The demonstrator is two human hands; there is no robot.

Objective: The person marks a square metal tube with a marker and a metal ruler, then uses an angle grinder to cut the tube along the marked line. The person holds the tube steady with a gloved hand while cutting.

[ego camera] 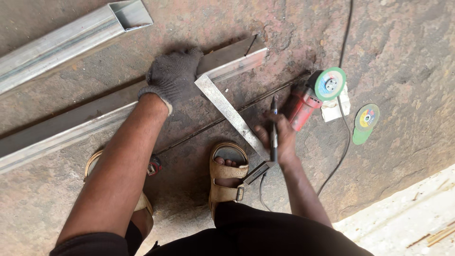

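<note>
Centre frame, our gloved left hand [173, 76] presses flat on the steel tube [90, 125]; our right hand [279, 137] grips a marker [273, 128] beside the square [230, 114].

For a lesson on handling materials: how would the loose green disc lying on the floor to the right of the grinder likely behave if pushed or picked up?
The loose green disc lies flat on the rough floor, so a push would probably slide it with some drag, not roll it. It looks thin and flat, so likely light and stiff. One edge seems broken away, which suggests it is brittle and may chip if dropped.
</note>
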